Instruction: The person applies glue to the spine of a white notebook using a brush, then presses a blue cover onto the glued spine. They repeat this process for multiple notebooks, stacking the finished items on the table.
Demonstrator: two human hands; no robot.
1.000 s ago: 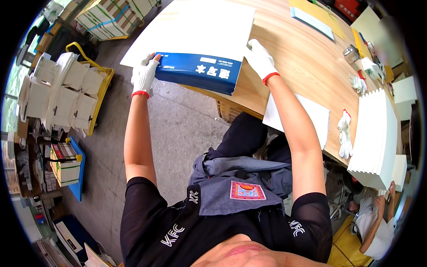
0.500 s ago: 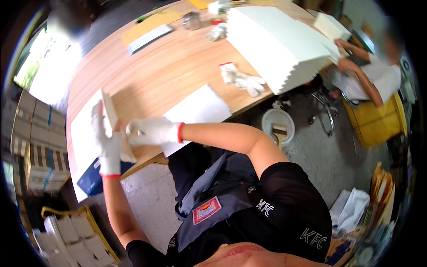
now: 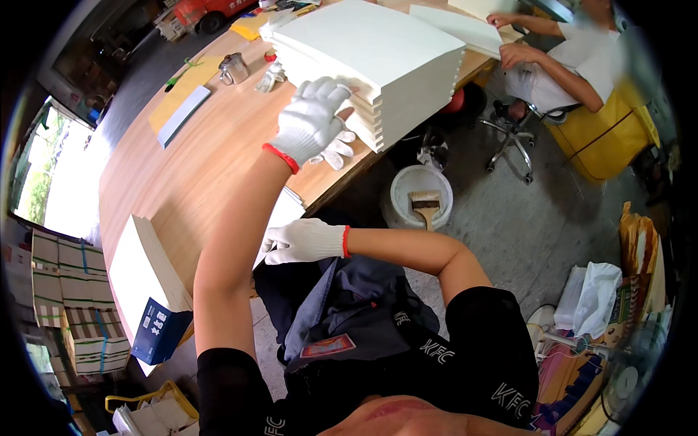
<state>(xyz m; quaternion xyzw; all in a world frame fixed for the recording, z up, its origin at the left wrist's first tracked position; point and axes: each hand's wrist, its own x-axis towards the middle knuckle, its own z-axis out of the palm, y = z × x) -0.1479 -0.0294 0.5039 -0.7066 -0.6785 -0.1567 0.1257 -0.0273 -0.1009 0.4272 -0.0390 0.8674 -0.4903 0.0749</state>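
Observation:
My left hand, in a white knit glove with a red cuff, is raised at the near left corner of a tall stack of white sheets. Its fingers are extended, with nothing visible in them. Just under it lies a spare white glove, partly hidden. Low at the table's near edge, my right hand, gloved the same way, rests by a few white sheets, fingers loosely bent and apart. To the left lies a lower white stack, with a dark blue box at its near end.
The wooden table also bears a metal cup and a grey-white strip. A white bucket with a brush stands on the floor. At right, a co-worker's hands hold a sheet. Bundled stacks stand left.
My left hand has left the lower white stack and swung right to the tall stack. My right hand has moved right and down to the near sheets. The view has shifted.

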